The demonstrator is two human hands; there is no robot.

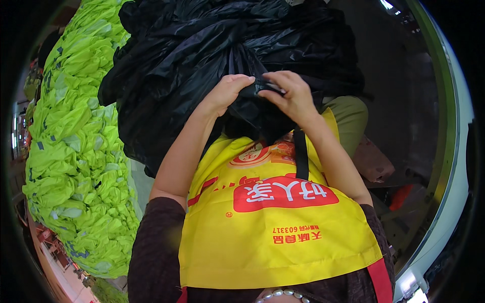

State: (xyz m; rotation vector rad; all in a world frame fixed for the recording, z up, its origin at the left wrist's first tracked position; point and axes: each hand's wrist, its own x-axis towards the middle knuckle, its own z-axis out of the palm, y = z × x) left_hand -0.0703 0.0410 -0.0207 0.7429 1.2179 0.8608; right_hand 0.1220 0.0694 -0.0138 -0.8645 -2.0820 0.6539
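Note:
A large heap of glossy black fabric lies in front of me and over my lap. My left hand pinches a gathered fold of it, the fingertips closed on the cloth. Just to the right, my right hand is curled with its fingertips close to the left thumb. Between its thumb and fingers shows a small, slim, shiny thing, mostly covered, so I cannot tell its kind. Both hands work at the same spot of the black fabric, nearly touching each other.
A long pile of bright yellow-green garments rises along my left side. I wear a yellow apron. On the right, a brown block-like thing sits beside my knee, near a dark surface with a pale curved edge.

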